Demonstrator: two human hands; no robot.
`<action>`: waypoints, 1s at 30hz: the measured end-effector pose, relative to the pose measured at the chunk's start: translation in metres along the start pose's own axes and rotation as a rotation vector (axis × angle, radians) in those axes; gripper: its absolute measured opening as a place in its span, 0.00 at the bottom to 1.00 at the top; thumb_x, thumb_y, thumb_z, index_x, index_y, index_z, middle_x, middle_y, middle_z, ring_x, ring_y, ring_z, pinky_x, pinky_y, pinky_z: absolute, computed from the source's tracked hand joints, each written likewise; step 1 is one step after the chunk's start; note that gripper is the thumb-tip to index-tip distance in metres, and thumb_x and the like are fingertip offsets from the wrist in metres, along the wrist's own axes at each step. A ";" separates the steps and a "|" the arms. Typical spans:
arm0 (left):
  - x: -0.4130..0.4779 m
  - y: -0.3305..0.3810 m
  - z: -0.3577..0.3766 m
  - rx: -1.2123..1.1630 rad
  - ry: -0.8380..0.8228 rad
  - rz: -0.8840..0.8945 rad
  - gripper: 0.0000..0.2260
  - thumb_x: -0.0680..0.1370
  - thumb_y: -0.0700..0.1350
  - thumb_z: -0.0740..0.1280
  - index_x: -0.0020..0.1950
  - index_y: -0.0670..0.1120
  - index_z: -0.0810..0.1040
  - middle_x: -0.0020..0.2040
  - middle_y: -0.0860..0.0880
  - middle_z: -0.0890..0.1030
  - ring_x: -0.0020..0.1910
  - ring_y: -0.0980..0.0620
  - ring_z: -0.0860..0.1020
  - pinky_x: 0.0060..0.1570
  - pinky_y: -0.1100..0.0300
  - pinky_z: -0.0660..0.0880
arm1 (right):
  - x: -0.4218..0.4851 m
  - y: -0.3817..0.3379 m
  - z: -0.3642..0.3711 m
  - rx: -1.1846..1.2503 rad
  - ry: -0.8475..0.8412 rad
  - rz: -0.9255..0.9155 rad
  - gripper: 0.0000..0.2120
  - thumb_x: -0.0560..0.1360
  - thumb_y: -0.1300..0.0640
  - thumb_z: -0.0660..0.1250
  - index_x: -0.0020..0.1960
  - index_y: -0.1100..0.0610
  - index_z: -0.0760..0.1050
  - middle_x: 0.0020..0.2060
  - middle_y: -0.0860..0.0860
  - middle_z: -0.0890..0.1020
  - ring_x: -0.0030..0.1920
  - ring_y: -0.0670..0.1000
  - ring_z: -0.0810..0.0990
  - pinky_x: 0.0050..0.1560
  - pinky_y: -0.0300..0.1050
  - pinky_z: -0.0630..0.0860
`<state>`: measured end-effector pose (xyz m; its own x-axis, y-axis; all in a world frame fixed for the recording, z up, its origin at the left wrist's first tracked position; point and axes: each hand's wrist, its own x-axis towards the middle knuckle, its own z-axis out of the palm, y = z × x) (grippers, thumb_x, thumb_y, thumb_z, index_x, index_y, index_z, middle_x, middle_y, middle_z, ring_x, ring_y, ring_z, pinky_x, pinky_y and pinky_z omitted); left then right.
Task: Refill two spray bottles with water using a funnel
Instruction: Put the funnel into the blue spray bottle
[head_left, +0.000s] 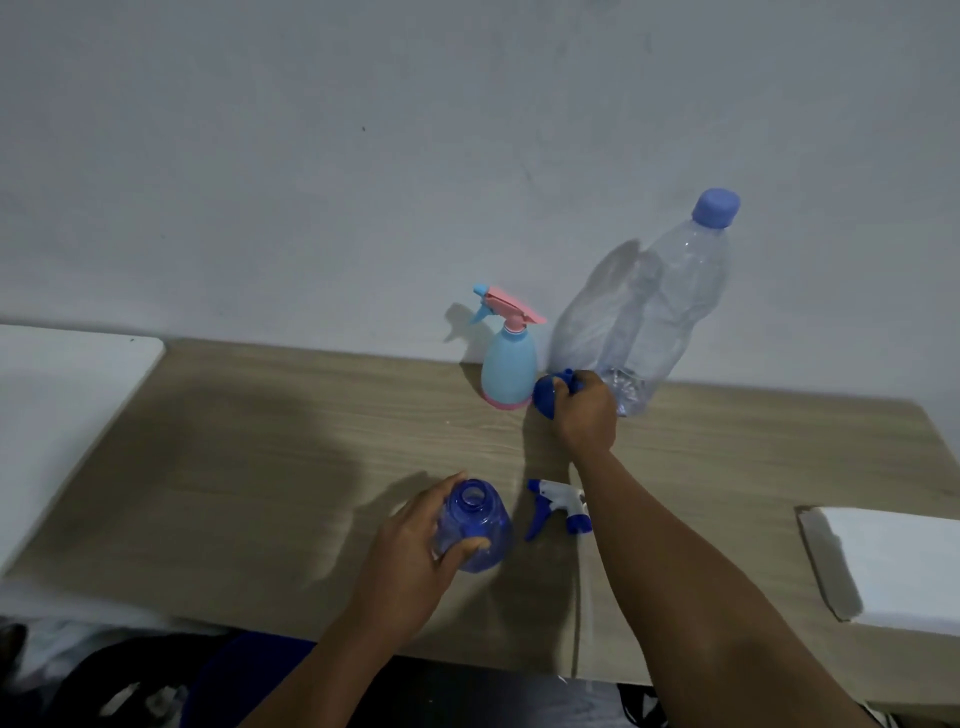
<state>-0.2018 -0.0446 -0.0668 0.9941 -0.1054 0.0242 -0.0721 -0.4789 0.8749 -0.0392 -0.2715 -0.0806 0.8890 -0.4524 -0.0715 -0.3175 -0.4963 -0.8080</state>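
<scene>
Funnel (549, 397) at 1 o'clock on tabletop (260, 441), my right hand (584, 415) closed around it | light, stiff plastic, lift by cone | my left hand (415, 540) wraps open blue spray bottle (475, 525) at 6 o'clock, thin-walled, grip low.

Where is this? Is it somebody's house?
Probably a room at home, though I can't be sure. There's a plain wooden table pushed against a bare painted wall, with household things on it: a pink-and-blue spray bottle and a big water bottle.
</scene>
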 end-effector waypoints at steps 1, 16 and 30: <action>0.000 0.000 0.000 -0.001 0.001 -0.001 0.30 0.71 0.51 0.77 0.66 0.71 0.68 0.62 0.66 0.76 0.62 0.63 0.76 0.61 0.57 0.76 | -0.001 0.001 0.000 0.000 0.000 0.013 0.13 0.79 0.52 0.65 0.55 0.62 0.78 0.48 0.59 0.83 0.51 0.61 0.81 0.45 0.46 0.71; 0.000 0.000 0.001 0.000 -0.012 -0.006 0.30 0.71 0.49 0.77 0.70 0.58 0.70 0.63 0.64 0.77 0.62 0.63 0.76 0.61 0.56 0.77 | -0.064 0.031 -0.024 -0.213 -0.081 -0.034 0.29 0.68 0.44 0.77 0.65 0.54 0.76 0.59 0.53 0.76 0.62 0.56 0.70 0.56 0.52 0.74; -0.002 0.011 -0.004 -0.006 -0.021 -0.038 0.28 0.71 0.50 0.76 0.66 0.64 0.69 0.61 0.61 0.78 0.61 0.60 0.77 0.63 0.55 0.75 | -0.147 -0.025 -0.066 0.696 -0.027 0.103 0.13 0.73 0.58 0.75 0.55 0.60 0.80 0.50 0.57 0.83 0.48 0.54 0.83 0.40 0.36 0.79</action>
<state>-0.2047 -0.0460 -0.0549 0.9942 -0.1060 -0.0190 -0.0342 -0.4777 0.8779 -0.1840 -0.2415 -0.0113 0.8765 -0.4486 -0.1750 -0.1237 0.1415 -0.9822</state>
